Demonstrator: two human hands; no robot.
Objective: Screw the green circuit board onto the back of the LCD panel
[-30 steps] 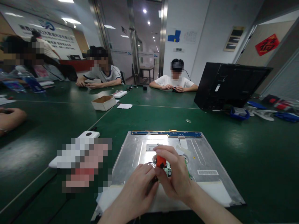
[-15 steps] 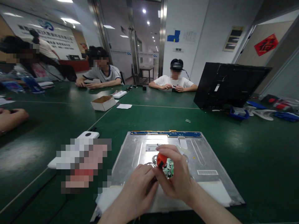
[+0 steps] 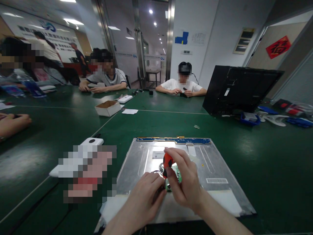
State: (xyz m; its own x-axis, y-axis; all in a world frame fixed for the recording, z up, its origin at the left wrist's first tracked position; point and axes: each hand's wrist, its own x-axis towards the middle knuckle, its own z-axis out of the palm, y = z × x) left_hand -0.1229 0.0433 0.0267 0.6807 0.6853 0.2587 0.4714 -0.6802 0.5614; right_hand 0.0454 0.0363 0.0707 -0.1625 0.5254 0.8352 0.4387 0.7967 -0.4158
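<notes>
A screwdriver (image 3: 167,162) with an orange and black handle stands nearly upright over a green circuit board (image 3: 178,173). My right hand (image 3: 187,179) grips its handle between thumb and fingers. Close beside the lower end of the screwdriver, my left hand (image 3: 146,192) has its thumb and fingers drawn together; what they hold, if anything, is hidden. Under both hands lies a flat metal display panel (image 3: 215,166), back side up. A blue circuit strip (image 3: 195,141) runs along its far edge. The screwdriver's tip is mostly hidden by my left fingers.
Left of the panel lie a white power bank (image 3: 91,143) and a blurred-out pink item (image 3: 97,166). Farther off are an open cardboard box (image 3: 107,109), a black monitor housing (image 3: 244,89) and a blue tray (image 3: 249,119). Other people sit around the green table (image 3: 168,124).
The screwdriver handle has tipped more upright and my right fingers have shifted around it. More of the board's near part shows. My left hand has hardly moved.
</notes>
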